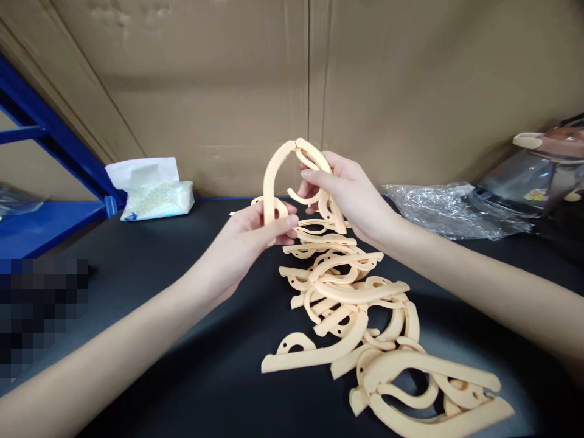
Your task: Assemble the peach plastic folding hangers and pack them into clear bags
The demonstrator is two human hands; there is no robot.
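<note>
A beige plastic folding clothes hanger (270, 179) is held up above the table, bent into an arch with its joint at the top. My left hand (253, 234) is closed on the lower end of its left arm, thumb in front. My right hand (349, 185) grips the right arm, near the curved hook piece that points inward. Below both hands, more hangers of the same kind (360, 295) lie in an overlapping row that runs toward me. Several are folded, with their slotted and holed ends showing. My fingers hide part of the held hanger's ends.
The hangers lie on a black table (205, 365). At the back left is a pack of tissues (159, 198), beside a blue metal frame (59, 140). Clear plastic wrap (438, 210) and a transparent jug (520, 179) stand back right. Cardboard (219, 79) rises behind.
</note>
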